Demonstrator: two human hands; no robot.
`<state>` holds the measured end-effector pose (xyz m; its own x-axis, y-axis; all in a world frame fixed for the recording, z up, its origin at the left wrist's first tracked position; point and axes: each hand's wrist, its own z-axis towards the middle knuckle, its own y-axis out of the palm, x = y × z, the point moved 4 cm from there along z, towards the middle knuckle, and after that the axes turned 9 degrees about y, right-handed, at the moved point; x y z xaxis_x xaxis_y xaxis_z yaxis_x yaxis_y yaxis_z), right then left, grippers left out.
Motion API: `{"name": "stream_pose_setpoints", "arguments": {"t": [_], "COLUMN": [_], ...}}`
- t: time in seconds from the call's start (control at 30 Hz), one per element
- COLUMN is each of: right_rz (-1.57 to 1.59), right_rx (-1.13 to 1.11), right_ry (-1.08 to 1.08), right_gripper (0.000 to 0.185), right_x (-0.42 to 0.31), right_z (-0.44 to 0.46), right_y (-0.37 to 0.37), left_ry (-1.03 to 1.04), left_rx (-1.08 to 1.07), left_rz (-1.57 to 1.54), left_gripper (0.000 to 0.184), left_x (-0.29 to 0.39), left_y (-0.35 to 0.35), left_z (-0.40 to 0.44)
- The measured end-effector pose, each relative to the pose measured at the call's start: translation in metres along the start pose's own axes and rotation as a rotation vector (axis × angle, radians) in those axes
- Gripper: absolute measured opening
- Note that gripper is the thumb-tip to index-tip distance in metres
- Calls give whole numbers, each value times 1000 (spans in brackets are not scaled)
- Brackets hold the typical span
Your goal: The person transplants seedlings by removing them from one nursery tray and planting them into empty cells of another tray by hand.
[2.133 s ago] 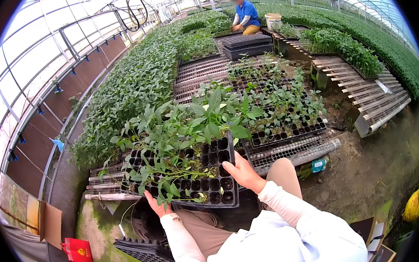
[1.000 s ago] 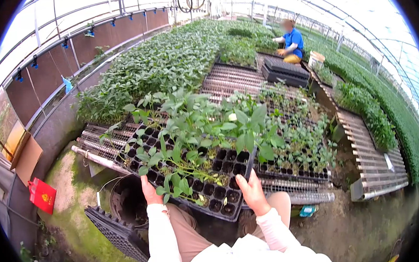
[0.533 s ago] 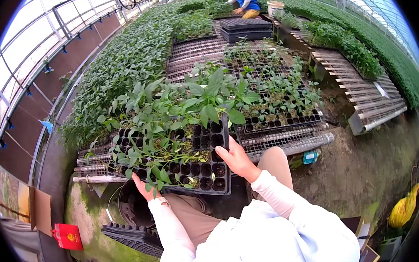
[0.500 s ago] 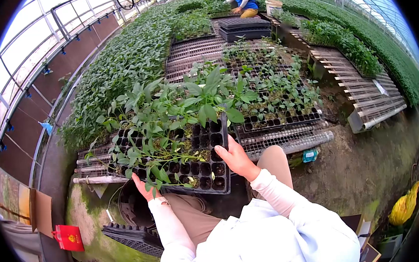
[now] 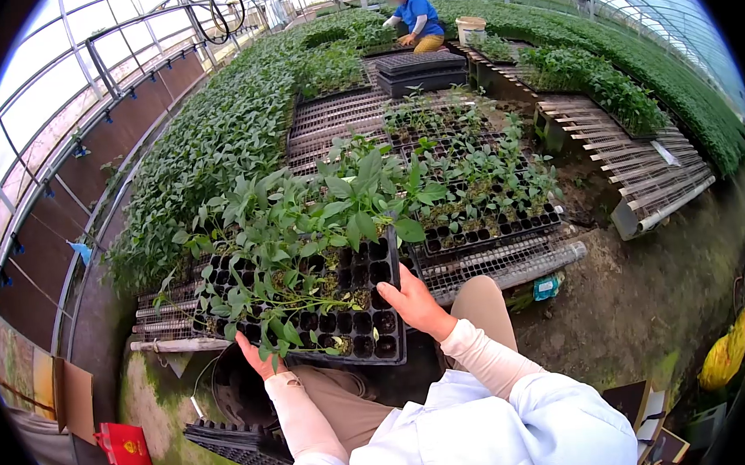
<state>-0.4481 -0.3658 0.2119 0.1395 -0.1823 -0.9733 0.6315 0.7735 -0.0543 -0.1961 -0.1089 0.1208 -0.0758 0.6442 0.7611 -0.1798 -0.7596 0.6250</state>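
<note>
A black seedling tray point(image 5: 362, 346) with many square cells is held in front of me, over my lap. Leafy green seedlings point(image 5: 303, 211) lean and sprawl across its far and left side, while several cells near its front right corner hold only dark soil. My left hand point(image 5: 259, 355) grips the tray's near left edge, fingers partly hidden beneath it. My right hand point(image 5: 420, 305) is closed on the right edge, thumb on top. Just beyond the tray's right side, another seedling tray point(image 5: 492, 235) with sparser plants rests on the slatted bench point(image 5: 511, 262).
A co-worker in a blue shirt point(image 5: 416, 12) is at the far bench near stacked black trays point(image 5: 421, 73) and a white bucket point(image 5: 471, 29). More empty trays point(image 5: 236, 445) lie by my left leg. A red bag point(image 5: 124, 445) and yellow bag point(image 5: 725, 351) are on either side.
The view has tilted slightly, so the scene sits a little lower and to the left. Both hands keep hold of the seedling tray; the co-worker is more fully in view.
</note>
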Motion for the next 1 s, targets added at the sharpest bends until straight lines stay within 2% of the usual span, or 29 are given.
{"name": "stream_pose_setpoints", "arguments": {"t": [0.2,0.4,0.47,0.7,0.73,0.8,0.83,0.87,0.9,0.93,0.97,1.0], "right_rz": [-13,-23,-15,49,48,21,23,55,81,113,97,88], "right_rx": [-6,1,0,-17,-14,16,18,-16,-55,-12,11,26], "right_ry": [23,13,23,84,83,11,12,78,131,33,-1,-17], "right_gripper": [44,45,45,45,45,46,46,46,45,44,43,42], "right_x": [2,3,3,16,15,13,15,19,21,21,17,11], "right_z": [-1,-2,-2,-4,-4,-5,-7,-10,-6,-5,-3,-4], "right_y": [-1,0,-1,0,0,0,-1,0,0,3,4,3], "left_ry": [23,27,-54,-36,-45,-56,-78,-97,-21,73,-68,-158], "left_rx": [-91,-51,-2,-3,-38,-76,-37,4,-59,-118,-93,-71], "left_rz": [-9,23,-119,-86,-107,-125,-110,-97,11,100,-294,-383], "left_gripper": [61,62,62,62,50,45,50,62,64,65,64,59], "left_x": [-13,-15,-16,-15,-17,-22,-24,-26,-22,-18,-9,-16], "left_y": [-18,-23,-23,-23,-27,-36,-40,-44,-44,-32,-6,-14], "left_z": [12,13,13,12,15,18,18,18,15,13,9,13]}}
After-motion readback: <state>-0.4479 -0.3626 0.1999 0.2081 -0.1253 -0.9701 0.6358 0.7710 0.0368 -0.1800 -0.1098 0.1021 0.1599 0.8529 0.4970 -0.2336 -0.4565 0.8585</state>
